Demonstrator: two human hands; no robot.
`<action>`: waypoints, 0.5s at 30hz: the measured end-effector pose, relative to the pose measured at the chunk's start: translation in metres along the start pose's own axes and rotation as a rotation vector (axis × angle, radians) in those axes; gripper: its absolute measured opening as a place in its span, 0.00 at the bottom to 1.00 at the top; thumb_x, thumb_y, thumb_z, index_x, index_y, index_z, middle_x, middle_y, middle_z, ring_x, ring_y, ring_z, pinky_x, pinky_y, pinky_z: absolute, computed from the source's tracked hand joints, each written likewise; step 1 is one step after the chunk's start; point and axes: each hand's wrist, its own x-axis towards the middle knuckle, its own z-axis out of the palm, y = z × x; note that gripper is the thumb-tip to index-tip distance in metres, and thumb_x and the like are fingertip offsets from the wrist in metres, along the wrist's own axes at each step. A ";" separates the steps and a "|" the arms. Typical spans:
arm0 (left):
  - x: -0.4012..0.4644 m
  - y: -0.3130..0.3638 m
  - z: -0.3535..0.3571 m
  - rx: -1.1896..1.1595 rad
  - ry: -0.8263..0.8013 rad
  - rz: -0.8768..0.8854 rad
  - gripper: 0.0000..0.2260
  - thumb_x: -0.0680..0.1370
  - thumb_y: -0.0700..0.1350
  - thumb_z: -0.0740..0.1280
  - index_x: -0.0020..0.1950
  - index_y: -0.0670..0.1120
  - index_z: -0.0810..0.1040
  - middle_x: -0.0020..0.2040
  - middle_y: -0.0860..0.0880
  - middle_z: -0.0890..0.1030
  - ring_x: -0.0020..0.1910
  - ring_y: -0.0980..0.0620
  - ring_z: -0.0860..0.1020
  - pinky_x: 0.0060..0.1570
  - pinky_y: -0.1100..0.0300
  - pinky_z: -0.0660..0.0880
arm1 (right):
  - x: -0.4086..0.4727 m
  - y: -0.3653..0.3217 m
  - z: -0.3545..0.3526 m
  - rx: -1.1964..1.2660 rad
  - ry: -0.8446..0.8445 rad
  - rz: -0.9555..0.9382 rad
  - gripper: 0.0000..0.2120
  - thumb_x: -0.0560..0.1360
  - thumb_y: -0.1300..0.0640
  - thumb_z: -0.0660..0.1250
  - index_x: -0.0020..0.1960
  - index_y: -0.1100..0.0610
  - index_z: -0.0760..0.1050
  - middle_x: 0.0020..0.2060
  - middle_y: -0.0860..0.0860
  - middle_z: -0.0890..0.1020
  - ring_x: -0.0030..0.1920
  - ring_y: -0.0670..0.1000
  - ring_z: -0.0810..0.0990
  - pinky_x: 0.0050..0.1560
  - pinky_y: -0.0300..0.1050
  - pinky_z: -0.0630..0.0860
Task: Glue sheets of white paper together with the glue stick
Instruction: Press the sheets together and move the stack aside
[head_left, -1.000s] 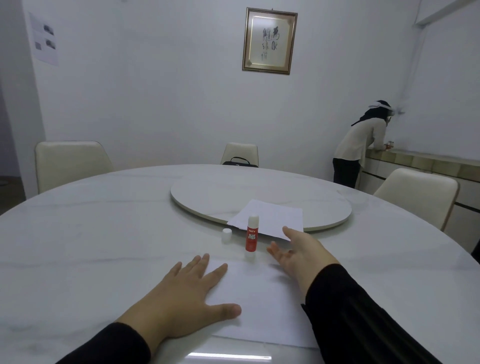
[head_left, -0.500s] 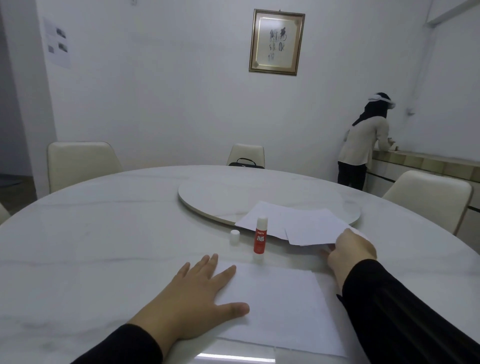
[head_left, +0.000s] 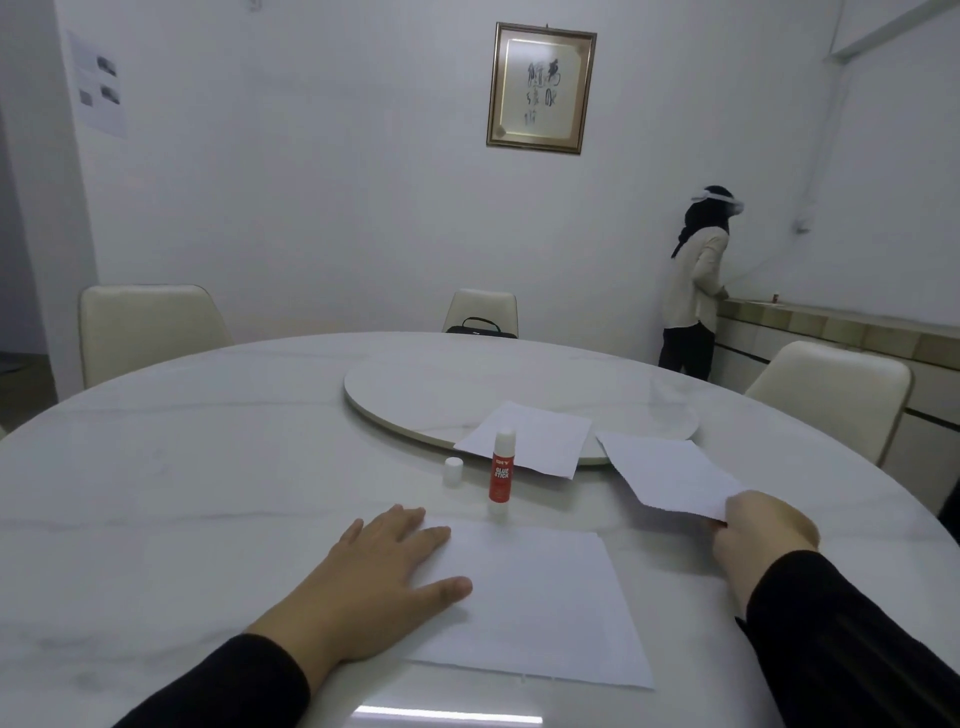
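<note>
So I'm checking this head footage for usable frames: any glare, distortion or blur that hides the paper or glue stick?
Head view: dim, flat light with a bright glare strip on the table edge at the bottom; wide-angle bending curves the walls; glue stick label is readable, its cap is clear; the sheet under the left hand and the sheet held by the right hand show sharp edges.

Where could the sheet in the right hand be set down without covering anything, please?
Bare table lies left of the cap, and between the flat sheet and the right hand. It is crowded around the glue stick.
</note>
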 end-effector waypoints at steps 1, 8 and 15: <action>0.000 -0.001 0.000 -0.006 0.009 0.004 0.30 0.75 0.68 0.52 0.75 0.60 0.55 0.78 0.57 0.50 0.76 0.59 0.44 0.74 0.56 0.40 | -0.002 -0.003 0.001 -0.063 0.004 -0.042 0.18 0.72 0.69 0.64 0.25 0.62 0.64 0.48 0.72 0.80 0.42 0.65 0.75 0.32 0.28 0.70; 0.004 -0.005 0.003 -0.078 0.125 0.056 0.24 0.77 0.62 0.56 0.72 0.58 0.62 0.74 0.60 0.59 0.75 0.61 0.47 0.73 0.56 0.37 | -0.058 -0.075 0.003 0.274 0.060 -0.182 0.22 0.71 0.65 0.67 0.64 0.55 0.72 0.54 0.52 0.78 0.44 0.48 0.79 0.37 0.45 0.79; 0.004 0.010 -0.019 -1.221 0.232 0.008 0.24 0.75 0.62 0.55 0.53 0.46 0.81 0.52 0.48 0.83 0.48 0.51 0.79 0.45 0.67 0.74 | -0.167 -0.103 0.011 0.069 -0.539 -0.062 0.07 0.73 0.61 0.64 0.38 0.62 0.76 0.18 0.51 0.76 0.16 0.46 0.74 0.17 0.32 0.69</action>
